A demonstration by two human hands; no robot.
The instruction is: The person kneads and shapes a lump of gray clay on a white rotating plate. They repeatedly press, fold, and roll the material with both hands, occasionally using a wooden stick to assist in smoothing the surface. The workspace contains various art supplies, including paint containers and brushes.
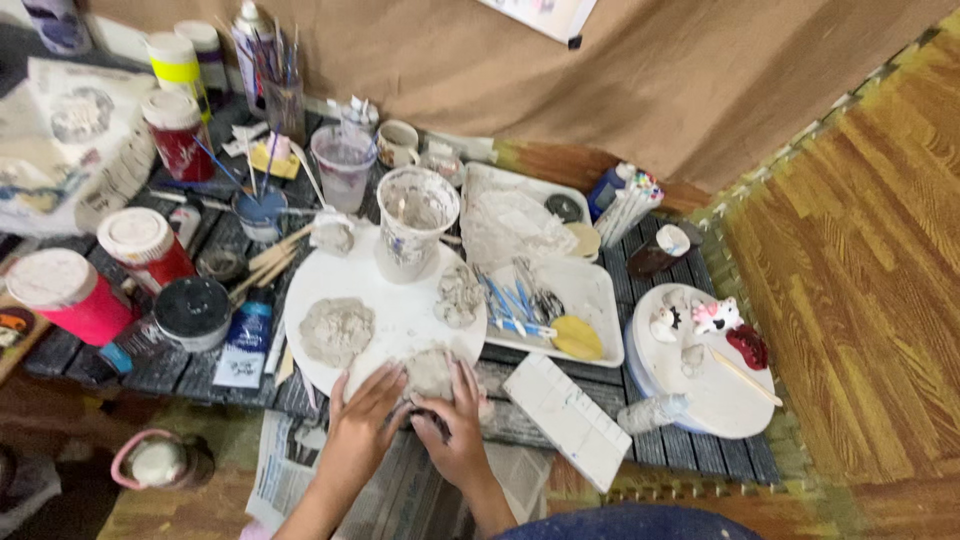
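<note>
Both hands cupped around grey clay lump point(432, 372) at near edge of round white board point(400, 318) on dark slatted table point(180, 372). Left hand point(362, 420) presses lump's left side, fingers spread. Right hand point(455, 432) grips right side, fingers over top. Second flattened clay piece point(336, 331) lies left on board, apart from lump. Clay-smeared cup point(414, 222) stands at board's far edge. White tray point(590, 300) with tools sits right of board.

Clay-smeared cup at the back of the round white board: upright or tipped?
Upright. The clay-smeared cup stands on its base on the round white board, its open rim facing up, with a tool handle sticking out of it.
</note>
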